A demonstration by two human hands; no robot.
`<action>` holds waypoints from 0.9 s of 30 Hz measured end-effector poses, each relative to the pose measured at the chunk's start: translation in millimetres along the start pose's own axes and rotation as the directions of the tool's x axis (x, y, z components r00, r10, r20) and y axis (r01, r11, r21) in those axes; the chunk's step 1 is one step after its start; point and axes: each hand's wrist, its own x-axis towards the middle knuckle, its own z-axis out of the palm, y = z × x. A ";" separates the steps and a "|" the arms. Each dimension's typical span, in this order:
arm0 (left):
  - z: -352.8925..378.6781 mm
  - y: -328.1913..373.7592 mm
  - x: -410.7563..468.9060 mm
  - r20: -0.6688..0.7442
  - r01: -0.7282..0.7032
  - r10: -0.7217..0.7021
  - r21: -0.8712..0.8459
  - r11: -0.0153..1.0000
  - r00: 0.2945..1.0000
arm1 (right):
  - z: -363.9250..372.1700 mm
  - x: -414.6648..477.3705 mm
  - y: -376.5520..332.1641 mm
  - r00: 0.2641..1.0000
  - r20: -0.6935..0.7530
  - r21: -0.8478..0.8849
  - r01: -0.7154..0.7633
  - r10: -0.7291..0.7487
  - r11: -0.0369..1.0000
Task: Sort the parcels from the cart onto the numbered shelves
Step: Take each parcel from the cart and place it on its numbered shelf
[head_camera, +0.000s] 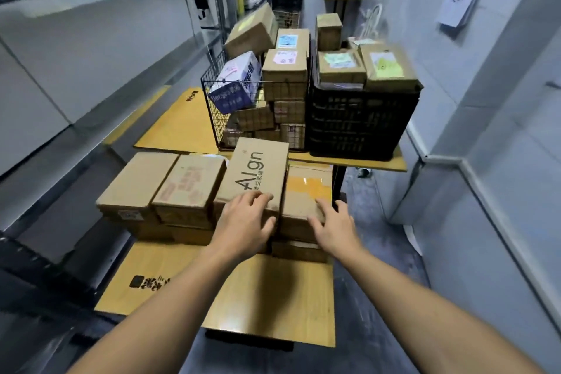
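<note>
A long brown carton printed "AIgn" lies on top of a stack of parcels on the near cart. My left hand rests on its near end, fingers curled over the top edge and thumb against the front face. My right hand is spread open just right of it, fingertips touching the neighbouring carton with yellow tape. Two more brown parcels sit to the left on the same stack.
Grey metal shelves run along the left wall. Behind the stack stands a wire basket and a black plastic crate, both full of parcels, on a second platform. A white wall closes the right side.
</note>
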 end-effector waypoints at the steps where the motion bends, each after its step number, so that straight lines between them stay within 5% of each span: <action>1: 4.9 -0.4 3.9 0.018 -0.011 0.011 0.008 1.000 1.000 | 3.2 3.5 1.4 1.000 0.013 0.043 -0.026 0.025 0.999; 18: 21.3 -8.7 4.9 0.014 -0.063 0.063 0.015 0.998 0.998 | 23.7 8.6 -3.5 0.969 -0.019 0.587 -0.189 0.247 0.787; 24: 16.3 3.4 -2.9 -0.095 -0.082 0.066 -0.185 0.979 0.993 | 9.9 -18.6 12.6 0.965 -0.135 0.641 -0.089 0.226 0.762; 27: 14.6 15.7 -11.0 -0.158 -0.126 0.076 -0.334 0.934 0.985 | 0.3 -38.4 17.2 0.961 -0.177 0.742 -0.013 0.215 0.671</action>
